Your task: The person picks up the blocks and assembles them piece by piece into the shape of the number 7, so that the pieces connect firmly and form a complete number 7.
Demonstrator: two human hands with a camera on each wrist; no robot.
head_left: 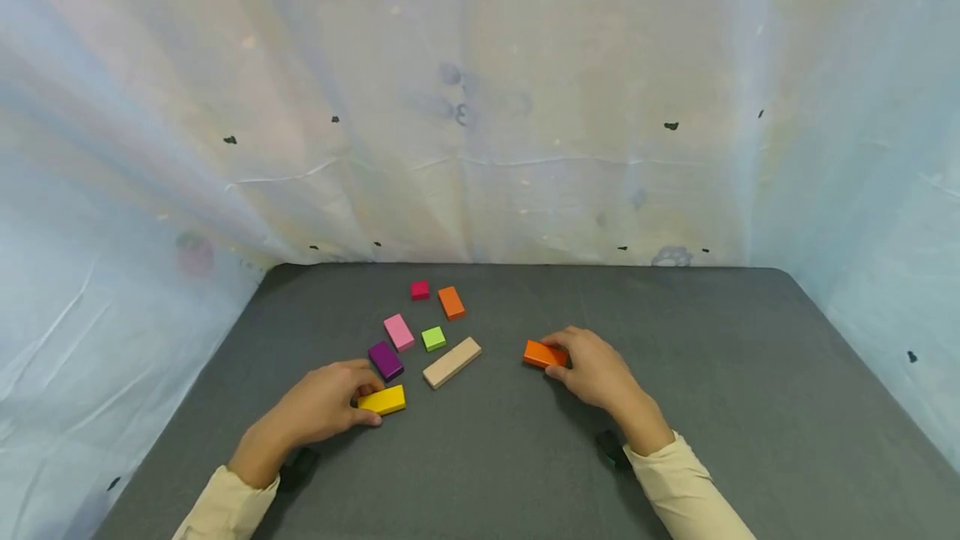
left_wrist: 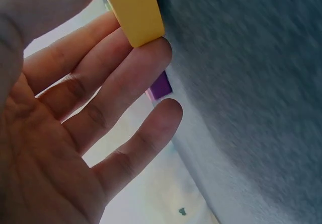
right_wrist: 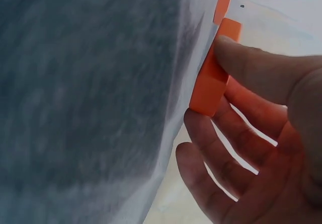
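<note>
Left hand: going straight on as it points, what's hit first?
The left hand, leading with its yellow block, likely meets the plain wooden block first, though it may graze the purple block beside it; depth is unclear.

Left hand (head_left: pixel 322 401) pinching, right hand (head_left: pixel 597 372) likewise — forearms (head_left: pixel 686 482) angled inward
</note>
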